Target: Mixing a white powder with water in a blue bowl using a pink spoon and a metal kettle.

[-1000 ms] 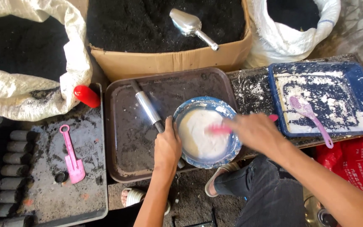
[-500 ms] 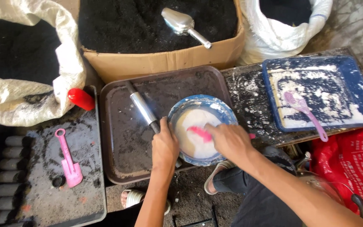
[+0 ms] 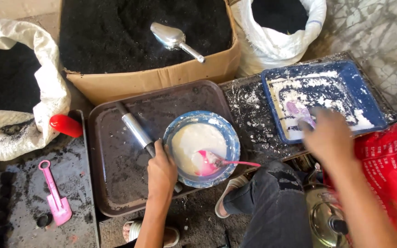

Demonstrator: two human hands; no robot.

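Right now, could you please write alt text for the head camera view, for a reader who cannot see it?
Seen from above, a person's left hand steadies a blue bowl of white paste holding a pink spoon on a brown tray, while the blurred right hand reaches over a blue tray dusted with white powder. A cardboard box of dark soil with a metal scoop sits behind.

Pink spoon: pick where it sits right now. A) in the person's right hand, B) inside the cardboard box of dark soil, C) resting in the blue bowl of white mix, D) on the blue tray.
C: the pink spoon lies with its head in the white mix of the blue bowl, handle over the rim, no hand on it; the right hand is over at the blue tray.
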